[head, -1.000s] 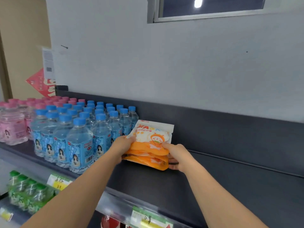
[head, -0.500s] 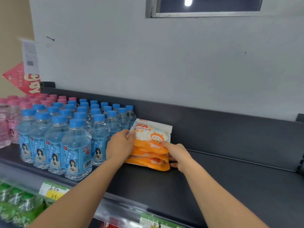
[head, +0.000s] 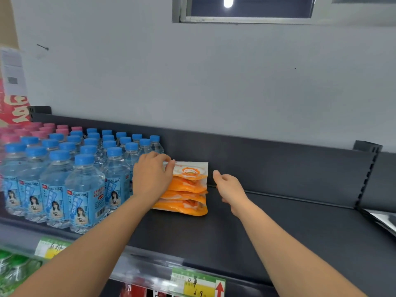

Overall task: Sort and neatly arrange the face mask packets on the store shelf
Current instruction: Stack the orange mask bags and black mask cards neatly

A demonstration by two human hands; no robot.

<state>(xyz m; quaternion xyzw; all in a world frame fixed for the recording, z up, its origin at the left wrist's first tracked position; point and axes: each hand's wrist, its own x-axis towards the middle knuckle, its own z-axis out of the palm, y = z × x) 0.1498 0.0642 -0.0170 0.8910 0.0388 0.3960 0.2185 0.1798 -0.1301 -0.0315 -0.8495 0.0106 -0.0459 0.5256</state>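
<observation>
Orange packets [head: 184,186] beside bottles [head: 85,189] labelled ORIGINAL SODA

Left hand [head: 151,179] is curling its fingers over the top edge of the stack of orange-and-white plastic face mask packets [head: 188,190] sitting on the dark grey metal shelf [head: 267,232]. Right hand [head: 230,187] is hovering just right of the stack, loosely curled, holding nothing. Clear plastic blue-capped water bottles [head: 85,189] are standing just left of the left hand.

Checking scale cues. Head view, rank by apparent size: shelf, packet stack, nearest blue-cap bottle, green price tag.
1. shelf
2. nearest blue-cap bottle and packet stack: alike, unranked; left hand covers some
3. green price tag, cropped
</observation>
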